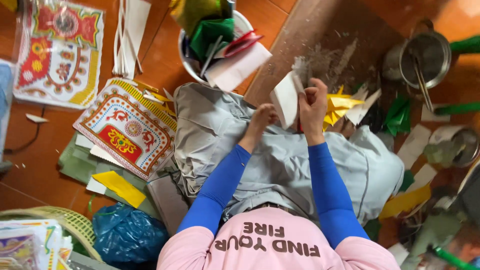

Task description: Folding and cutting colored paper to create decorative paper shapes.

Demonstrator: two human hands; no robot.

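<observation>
Both my hands are raised over my lap, which is covered by grey cloth (280, 160). My right hand (314, 102) grips a folded white paper piece (285, 97) by its right edge, near a wooden board (320, 35). My left hand (262, 117) is curled closed just left of that paper, at its lower corner; I cannot tell whether it pinches the paper. A yellow folded paper star (340, 106) lies right behind my right hand. Both arms wear blue sleeves.
A white bucket (186, 60) stuffed with green, red and white paper stands ahead. Printed red-and-yellow paper sheets (127, 127) lie on the floor at left. A metal pot (425, 52) with sticks sits at right. A blue plastic bag (127, 235) and a woven basket (70, 222) are near left.
</observation>
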